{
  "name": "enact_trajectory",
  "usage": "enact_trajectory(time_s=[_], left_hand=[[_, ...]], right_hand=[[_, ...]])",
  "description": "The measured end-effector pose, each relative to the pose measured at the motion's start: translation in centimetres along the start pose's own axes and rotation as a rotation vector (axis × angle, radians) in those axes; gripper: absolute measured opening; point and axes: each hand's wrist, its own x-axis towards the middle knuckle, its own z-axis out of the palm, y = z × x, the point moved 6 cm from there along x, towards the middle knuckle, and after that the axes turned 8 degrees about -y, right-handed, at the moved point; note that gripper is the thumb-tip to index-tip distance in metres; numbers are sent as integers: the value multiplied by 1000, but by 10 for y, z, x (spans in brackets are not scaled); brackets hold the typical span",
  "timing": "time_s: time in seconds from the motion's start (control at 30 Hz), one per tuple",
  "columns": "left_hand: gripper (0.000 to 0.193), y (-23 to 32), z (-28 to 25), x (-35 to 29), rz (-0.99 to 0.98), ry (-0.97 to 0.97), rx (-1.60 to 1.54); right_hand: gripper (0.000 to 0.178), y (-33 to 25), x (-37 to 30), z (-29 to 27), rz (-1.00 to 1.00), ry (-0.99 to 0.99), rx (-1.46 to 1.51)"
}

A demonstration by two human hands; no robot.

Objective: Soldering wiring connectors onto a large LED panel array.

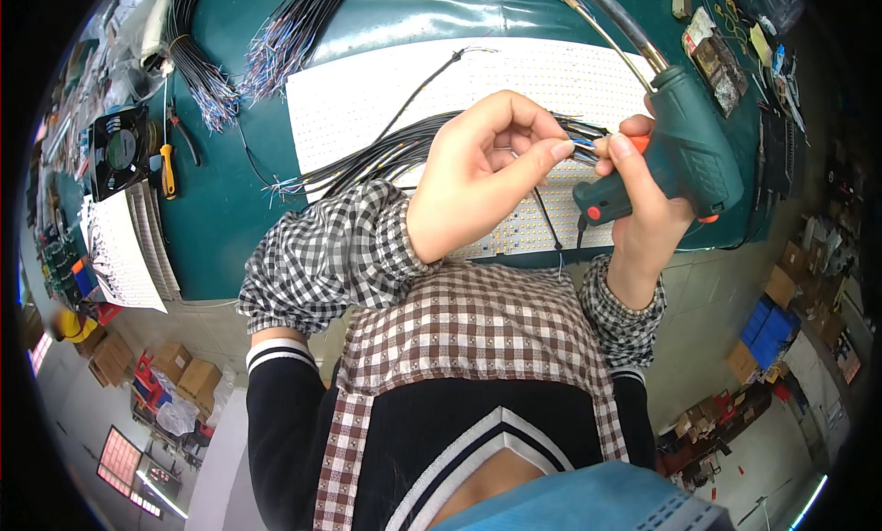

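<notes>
My left hand (482, 177) is closed in a pinch on the end of a thin black cable (582, 149), where a bit of blue shows. Close by, my right hand (650, 196) is wrapped round a green soldering gun (694, 141), its metal tube pointing away to the upper left. The right thumb and forefinger also come together at the cable end; the exact contact is too small to make out. Under both hands, a bundle of black cables (395, 157) with bare coloured ends lies across a white LED panel (354, 85).
More black cable bundles (197, 62) lie at the far left of the green table (225, 246). A black fan (122, 152), a yellow-handled screwdriver (167, 168) and pliers (186, 136) are on the left. A dirty block-like packet (717, 67) and loose tools sit at the far right.
</notes>
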Motion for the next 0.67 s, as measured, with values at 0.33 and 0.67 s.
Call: enact_trajectory(time_s=[0.33,0.67], left_hand=[[13,4,2,-3,140,-37,130],[17,-11,2,1,-159,-177,-65]], right_hand=[[27,-1,2,3,-17,-52,-28],[45,6,6,3,43,-141,34]])
